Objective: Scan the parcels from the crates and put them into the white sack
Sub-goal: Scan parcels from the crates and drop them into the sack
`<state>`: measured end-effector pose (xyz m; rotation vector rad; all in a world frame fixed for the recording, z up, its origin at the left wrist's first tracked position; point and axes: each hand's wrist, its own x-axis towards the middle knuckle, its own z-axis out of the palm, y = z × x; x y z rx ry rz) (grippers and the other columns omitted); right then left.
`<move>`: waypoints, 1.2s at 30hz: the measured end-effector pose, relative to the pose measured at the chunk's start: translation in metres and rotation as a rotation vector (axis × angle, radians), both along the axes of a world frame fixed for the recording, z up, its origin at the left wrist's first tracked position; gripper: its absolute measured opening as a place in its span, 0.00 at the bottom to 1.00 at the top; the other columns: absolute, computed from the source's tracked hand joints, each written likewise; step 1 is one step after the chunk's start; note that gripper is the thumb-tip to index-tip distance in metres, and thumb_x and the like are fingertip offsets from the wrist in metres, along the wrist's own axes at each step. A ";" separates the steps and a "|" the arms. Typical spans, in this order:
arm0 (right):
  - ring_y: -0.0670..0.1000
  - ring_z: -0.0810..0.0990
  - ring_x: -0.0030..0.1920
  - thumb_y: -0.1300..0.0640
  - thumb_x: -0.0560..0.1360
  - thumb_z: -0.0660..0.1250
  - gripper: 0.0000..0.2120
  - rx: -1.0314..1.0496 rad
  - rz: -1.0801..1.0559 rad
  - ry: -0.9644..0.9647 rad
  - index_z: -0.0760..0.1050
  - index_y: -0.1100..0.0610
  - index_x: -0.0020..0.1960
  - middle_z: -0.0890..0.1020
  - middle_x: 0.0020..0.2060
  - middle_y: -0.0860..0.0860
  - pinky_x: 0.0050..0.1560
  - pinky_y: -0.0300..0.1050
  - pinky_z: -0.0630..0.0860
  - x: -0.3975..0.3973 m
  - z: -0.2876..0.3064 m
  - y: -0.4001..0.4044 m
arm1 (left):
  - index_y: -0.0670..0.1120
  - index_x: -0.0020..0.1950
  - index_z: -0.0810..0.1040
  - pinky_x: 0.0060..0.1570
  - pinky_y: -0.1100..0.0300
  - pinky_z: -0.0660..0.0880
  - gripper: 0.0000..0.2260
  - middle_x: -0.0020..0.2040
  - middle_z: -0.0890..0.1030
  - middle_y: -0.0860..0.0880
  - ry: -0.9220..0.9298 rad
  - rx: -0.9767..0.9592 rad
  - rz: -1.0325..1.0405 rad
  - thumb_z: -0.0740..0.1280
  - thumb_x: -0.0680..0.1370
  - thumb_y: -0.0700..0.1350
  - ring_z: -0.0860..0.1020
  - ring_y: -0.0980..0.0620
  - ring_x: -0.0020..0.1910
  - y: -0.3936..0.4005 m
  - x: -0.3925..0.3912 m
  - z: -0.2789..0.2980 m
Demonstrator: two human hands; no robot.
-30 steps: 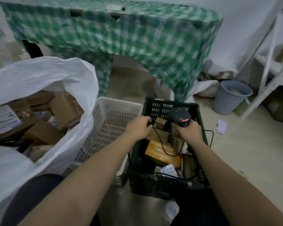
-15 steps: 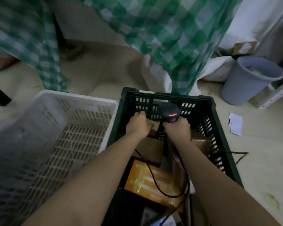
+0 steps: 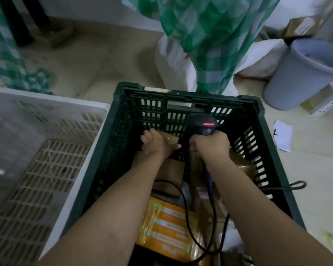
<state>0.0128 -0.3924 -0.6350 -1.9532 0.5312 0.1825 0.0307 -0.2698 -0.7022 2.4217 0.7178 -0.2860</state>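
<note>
Left hand (image 3: 155, 146): reaches deep into dark green crate (image 3: 261, 143), fingers wrapped on small brown carton (image 3: 170, 138) at far wall, probably to lift it for scanning.
Right hand (image 3: 210, 145): fingers clenched around barcode scanner (image 3: 201, 124), red light on, head held beside the carton to read it.
Parcels: taped cardboard, boxy; orange glossy box (image 3: 167, 225) lies nearer, under the black cable (image 3: 186, 214).
White crate (image 3: 46, 150): perforated plastic, touching green one.
White sack: not in view.
</note>
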 end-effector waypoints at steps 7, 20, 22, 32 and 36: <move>0.59 0.85 0.38 0.61 0.63 0.69 0.02 0.078 -0.030 -0.006 0.77 0.58 0.34 0.82 0.27 0.52 0.43 0.57 0.82 -0.010 0.013 0.003 | 0.41 0.68 0.62 0.60 0.51 0.68 0.38 0.67 0.63 0.42 -0.092 -0.056 -0.038 0.76 0.68 0.55 0.62 0.42 0.67 0.007 -0.020 0.024; 0.60 0.84 0.46 0.37 0.56 0.71 0.21 0.247 -0.050 -0.160 0.72 0.48 0.41 0.84 0.44 0.53 0.51 0.61 0.80 -0.129 0.120 0.039 | 0.47 0.65 0.67 0.62 0.60 0.68 0.32 0.60 0.67 0.49 -0.481 -0.177 -0.212 0.76 0.66 0.52 0.69 0.52 0.61 0.076 -0.204 0.223; 0.59 0.84 0.44 0.34 0.56 0.71 0.26 0.262 -0.002 -0.148 0.75 0.49 0.46 0.84 0.45 0.52 0.51 0.60 0.81 -0.156 0.146 0.054 | 0.46 0.65 0.66 0.58 0.65 0.66 0.31 0.60 0.66 0.49 -0.532 -0.207 -0.184 0.76 0.68 0.50 0.69 0.53 0.59 0.094 -0.240 0.249; 0.57 0.83 0.53 0.52 0.72 0.75 0.24 0.702 0.047 -0.085 0.73 0.54 0.66 0.81 0.57 0.54 0.55 0.54 0.81 -0.257 0.214 0.106 | 0.47 0.68 0.63 0.56 0.73 0.71 0.33 0.64 0.65 0.50 -0.718 -0.287 -0.134 0.77 0.69 0.45 0.68 0.59 0.60 0.142 -0.357 0.311; 0.51 0.82 0.53 0.59 0.73 0.74 0.21 0.732 0.077 -0.164 0.75 0.57 0.64 0.82 0.55 0.52 0.49 0.45 0.80 -0.266 0.216 0.101 | 0.50 0.70 0.61 0.65 0.59 0.69 0.35 0.66 0.64 0.52 -0.526 -0.288 -0.231 0.76 0.69 0.53 0.68 0.58 0.63 0.149 -0.370 0.300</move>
